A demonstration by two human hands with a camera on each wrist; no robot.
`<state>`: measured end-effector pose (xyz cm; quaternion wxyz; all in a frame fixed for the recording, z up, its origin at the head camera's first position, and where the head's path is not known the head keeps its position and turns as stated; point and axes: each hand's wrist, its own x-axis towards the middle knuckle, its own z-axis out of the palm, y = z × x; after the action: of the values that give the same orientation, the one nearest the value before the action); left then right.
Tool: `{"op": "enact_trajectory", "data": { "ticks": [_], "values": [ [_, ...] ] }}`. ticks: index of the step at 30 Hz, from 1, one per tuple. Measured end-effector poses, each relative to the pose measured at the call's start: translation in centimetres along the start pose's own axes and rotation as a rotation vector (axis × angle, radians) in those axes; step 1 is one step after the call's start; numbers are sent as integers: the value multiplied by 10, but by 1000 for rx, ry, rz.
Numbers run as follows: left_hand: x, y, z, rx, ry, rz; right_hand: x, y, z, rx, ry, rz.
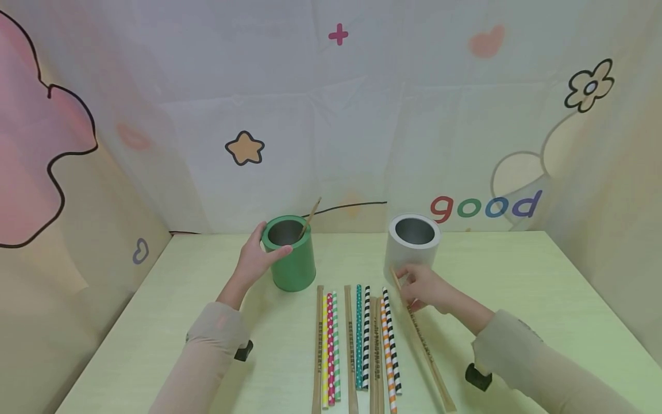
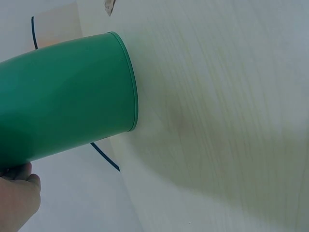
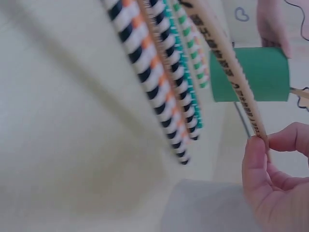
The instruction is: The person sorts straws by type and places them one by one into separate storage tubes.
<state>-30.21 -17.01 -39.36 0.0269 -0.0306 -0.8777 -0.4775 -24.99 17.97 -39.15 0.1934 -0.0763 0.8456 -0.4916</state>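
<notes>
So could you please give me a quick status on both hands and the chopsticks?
Left hand grips green can, one stick inside. Right hand pinches wrapped chopstick beside grey can. Nothing in the way.

A green can (image 2: pixel 67 96) stands on the pale wooden table (image 2: pixel 222 121), the left hand (image 2: pixel 17 200) touching its side.
</notes>
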Motion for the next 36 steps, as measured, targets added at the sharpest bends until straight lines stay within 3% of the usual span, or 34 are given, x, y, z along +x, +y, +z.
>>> {"op": "enact_trajectory", "data": {
  "ticks": [8, 16, 25, 36],
  "values": [
    [0, 0, 0, 4, 1, -7, -1, -44, -16, 55, 14, -104],
    [1, 0, 0, 1, -1, 0, 3, -93, -26, 130, 155, -171],
    [0, 0, 0, -6, 0, -5, 9, -132, -28, 459, 290, -306],
    [1, 0, 0, -6, 5, -4, 31, -156, -11, 868, 501, -528]
  ]
}}
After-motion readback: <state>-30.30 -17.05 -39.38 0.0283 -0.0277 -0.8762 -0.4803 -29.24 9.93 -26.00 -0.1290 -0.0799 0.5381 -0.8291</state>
